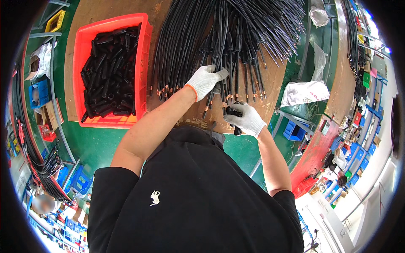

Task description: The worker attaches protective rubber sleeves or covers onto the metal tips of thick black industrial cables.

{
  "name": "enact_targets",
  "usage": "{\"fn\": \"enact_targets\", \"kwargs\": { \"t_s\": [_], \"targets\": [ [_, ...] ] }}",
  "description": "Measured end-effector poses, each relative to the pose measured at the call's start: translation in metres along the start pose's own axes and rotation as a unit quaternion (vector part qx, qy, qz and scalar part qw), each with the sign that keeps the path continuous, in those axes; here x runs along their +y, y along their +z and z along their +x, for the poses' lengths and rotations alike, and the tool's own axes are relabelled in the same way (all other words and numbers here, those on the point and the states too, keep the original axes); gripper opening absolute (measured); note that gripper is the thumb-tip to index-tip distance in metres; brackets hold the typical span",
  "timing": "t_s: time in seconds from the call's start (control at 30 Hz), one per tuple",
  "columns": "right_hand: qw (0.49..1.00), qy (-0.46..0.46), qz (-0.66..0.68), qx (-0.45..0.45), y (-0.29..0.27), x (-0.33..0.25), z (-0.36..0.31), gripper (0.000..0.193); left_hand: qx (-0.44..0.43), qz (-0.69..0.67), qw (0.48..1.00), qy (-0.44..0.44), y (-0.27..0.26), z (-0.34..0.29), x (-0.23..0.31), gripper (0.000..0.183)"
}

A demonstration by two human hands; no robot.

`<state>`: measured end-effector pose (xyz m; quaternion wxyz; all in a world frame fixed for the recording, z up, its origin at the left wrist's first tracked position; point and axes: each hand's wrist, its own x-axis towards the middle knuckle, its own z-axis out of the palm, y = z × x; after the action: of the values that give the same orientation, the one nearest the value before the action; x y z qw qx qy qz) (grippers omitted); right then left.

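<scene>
My left hand (206,81), in a white knit glove with an orange cuff, is closed around a black cable (223,93) above its bare end. Closer to me, my gloved right hand (248,121) is closed on black rubber sleeves (237,130) that stick out below its fingers. The held cable's lower end meets the right hand's fingertips; whether it enters a sleeve is hidden. Around both hands lies a large bundle of black cables (177,55), many with copper-coloured ends and some with ribbed sleeves on them. Left of it stands a red bin (145,63) of black ribbed sleeves (110,71).
The brown wooden table (276,80) ends just in front of my body. To its right are a metal frame and a white plastic bag (304,93). A blue bin (296,130) sits low on the right. Shelves with boxes line both sides over a green floor (97,145).
</scene>
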<state>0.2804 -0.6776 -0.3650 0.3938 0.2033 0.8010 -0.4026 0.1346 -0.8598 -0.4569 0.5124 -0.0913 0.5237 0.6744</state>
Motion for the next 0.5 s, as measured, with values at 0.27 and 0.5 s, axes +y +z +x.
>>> {"fn": "enact_targets", "kwargs": {
  "t_s": [0.27,0.5],
  "targets": [
    [0.996,-0.023,-0.09,-0.004,0.008,0.008,-0.014,0.047,0.012,0.007,1.0,0.011,0.008,0.004,-0.01,0.034],
    [0.906,0.117,0.402,-0.062,0.013,0.018,0.0,0.037,-0.007,-0.01,1.0,0.014,0.023,0.01,-0.011,0.028]
  ]
}}
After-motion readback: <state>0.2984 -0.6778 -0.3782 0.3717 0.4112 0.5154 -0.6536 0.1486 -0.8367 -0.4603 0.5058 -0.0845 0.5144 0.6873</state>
